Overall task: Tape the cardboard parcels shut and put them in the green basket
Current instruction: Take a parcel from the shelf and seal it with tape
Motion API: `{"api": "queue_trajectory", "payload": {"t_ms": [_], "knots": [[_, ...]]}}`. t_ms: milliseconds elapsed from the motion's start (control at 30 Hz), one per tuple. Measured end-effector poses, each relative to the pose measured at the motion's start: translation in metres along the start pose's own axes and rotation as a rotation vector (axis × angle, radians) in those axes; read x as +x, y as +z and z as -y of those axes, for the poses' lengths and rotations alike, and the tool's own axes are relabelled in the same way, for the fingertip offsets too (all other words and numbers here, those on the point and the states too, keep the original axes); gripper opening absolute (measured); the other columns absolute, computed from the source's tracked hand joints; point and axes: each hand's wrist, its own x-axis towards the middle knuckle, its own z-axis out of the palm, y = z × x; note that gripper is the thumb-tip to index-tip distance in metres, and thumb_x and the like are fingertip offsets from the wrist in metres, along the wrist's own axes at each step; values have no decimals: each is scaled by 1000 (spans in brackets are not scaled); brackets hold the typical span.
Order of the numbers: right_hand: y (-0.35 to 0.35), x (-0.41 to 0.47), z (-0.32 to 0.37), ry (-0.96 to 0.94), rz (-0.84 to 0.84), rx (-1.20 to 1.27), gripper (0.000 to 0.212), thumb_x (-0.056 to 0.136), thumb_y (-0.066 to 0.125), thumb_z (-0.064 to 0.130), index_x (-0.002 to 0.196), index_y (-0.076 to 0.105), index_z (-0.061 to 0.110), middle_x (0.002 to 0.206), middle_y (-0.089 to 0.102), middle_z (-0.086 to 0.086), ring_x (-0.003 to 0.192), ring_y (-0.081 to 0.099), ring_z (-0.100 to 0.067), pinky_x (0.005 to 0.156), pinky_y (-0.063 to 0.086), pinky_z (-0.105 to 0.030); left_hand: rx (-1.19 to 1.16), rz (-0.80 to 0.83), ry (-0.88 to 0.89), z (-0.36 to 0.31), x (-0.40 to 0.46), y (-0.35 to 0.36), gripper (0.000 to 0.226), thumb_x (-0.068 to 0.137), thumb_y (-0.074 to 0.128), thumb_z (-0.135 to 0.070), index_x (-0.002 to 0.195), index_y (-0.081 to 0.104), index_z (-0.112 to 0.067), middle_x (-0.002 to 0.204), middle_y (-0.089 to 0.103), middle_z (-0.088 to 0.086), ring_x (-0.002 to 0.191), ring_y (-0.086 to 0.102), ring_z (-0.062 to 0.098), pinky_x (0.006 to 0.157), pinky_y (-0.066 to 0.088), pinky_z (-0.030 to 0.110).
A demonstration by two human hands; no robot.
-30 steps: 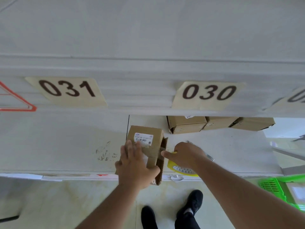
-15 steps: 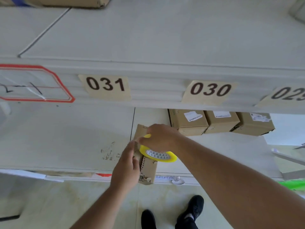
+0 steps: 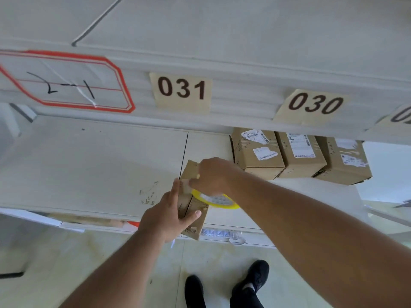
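Parcel taping is the step in hand: a small brown cardboard parcel (image 3: 193,201) stands tilted on the near edge of the white shelf board (image 3: 93,165), held between both hands. The left hand (image 3: 169,215) grasps the parcel's near left side, fingers laid straight up the left face and thumb hooked across the front. The right hand (image 3: 213,176) grips a yellow-cored roll of clear tape (image 3: 216,200), fingers curled over its top, with the roll touching the parcel's right side. A short strip appears to run from the roll onto the upper left edge of the parcel, beside the left fingertips; the tape's exact end cannot be made out.

Judged from this position, the next move calls for drawing the roll along the flap seam while the left hand steadies the parcel, then tearing the tape.

Three more brown cardboard parcels (image 3: 258,153) with white labels sit in a row far right on the same shelf. The green basket is not in view. Tan number tags 031 (image 3: 181,92) and 030 (image 3: 311,105) mark the upper shelf front.
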Motion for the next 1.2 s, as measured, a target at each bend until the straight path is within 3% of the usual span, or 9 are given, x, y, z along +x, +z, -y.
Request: {"api": "queue_trajectory", "payload": {"t_ms": [100,233,733,800,867,933,1000,1067,1200], "knots": [[13,-18,-40,78,17,-162,46,102,42,60,90,52,17,92,60,-3,90,62,-27,78,54,-39,44,26,-12,-1,-1,-2,111,76,33,-95,153,-29,-44,156,37,-9,115,64,22,84,54,38],[35,-26,-70,157,17,-116,64,98,32,77,78,55,21,82,58,2,85,63,-22,72,52,-36,45,38,-6,-4,-2,-3,110,77,33,-94,152,-31,-45,154,38,-10,113,64,22,81,53,37],[99,-13,-87,205,-49,13,67,96,30,82,108,65,26,89,60,6,86,58,-19,70,46,-32,62,86,5,-3,0,-2,109,79,36,-92,149,-35,-49,158,34,-11,122,60,20,91,54,43],[105,-10,-85,213,-61,37,67,96,30,82,110,65,26,92,62,6,88,60,-20,71,49,-33,107,106,-11,-1,4,-3,109,80,32,-92,151,-34,-44,167,18,-11,138,49,22,101,50,45],[109,-7,-84,215,-66,53,66,97,30,81,110,64,26,92,63,7,90,64,-20,74,53,-34,289,68,32,-4,7,-3,104,85,20,-88,155,-33,-31,172,-15,-5,158,10,24,123,25,50],[111,-5,-83,214,-73,61,64,97,31,79,107,64,26,91,63,7,90,64,-20,74,52,-34,437,-18,184,-16,4,7,88,93,4,-73,159,-24,-23,167,-32,0,157,-19,23,128,0,52],[112,-4,-83,220,-85,73,62,97,32,79,105,63,26,92,64,7,88,63,-21,72,50,-33,456,-63,324,-30,-1,22,79,97,7,-61,165,1,-21,171,-14,4,159,-7,24,127,1,53],[115,-4,-82,229,-85,80,62,97,32,79,105,63,26,93,66,6,89,64,-21,71,50,-32,453,-84,347,-34,-6,36,78,97,28,-61,162,27,-18,171,18,7,158,15,26,123,10,58],[119,-4,-85,272,-51,138,67,94,31,83,103,64,26,92,66,6,85,64,-19,67,49,-30,487,-83,314,-29,-6,39,72,95,39,-55,160,31,-24,167,31,5,156,25,27,119,16,63]]}}
